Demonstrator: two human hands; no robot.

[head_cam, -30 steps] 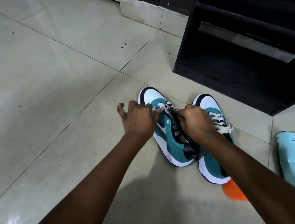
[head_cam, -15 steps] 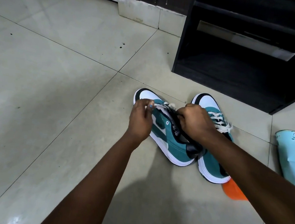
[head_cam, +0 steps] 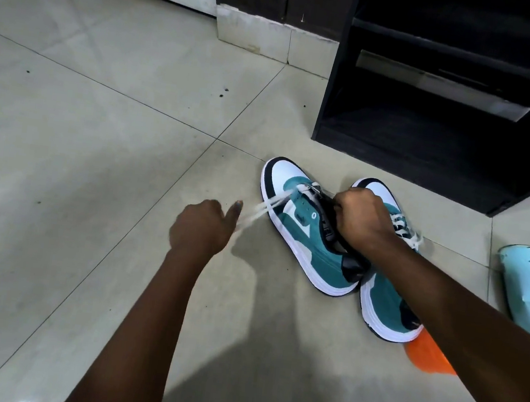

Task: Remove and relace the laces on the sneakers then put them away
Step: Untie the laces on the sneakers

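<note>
Since 0.5 s ago the left hand [head_cam: 202,226] has moved away from the shoe, out to the left, & pulled the white lace [head_cam: 264,208] long and tight. The lace looks blurry, so it's moving fast.

Left sneaker [head_cam: 307,229] sits on the tile floor [head_cam: 96,146], tipped a bit onto its side, touching the right sneaker [head_cam: 388,302], just in front of the dark shoe rack [head_cam: 433,121]. Right sneaker's lace is tied up already.

How to do it well, I think: pull the lace straight out along the hole, not too hard, & hold the shoe down so it can't slide. Pull 1 row at a time.

Hands are well apart. Left hand is curled into a fist round the lace, thumb sticking up. Right hand [head_cam: 363,221] is curled tight on the shoe's top edge near the tongue, holding it steady.
</note>
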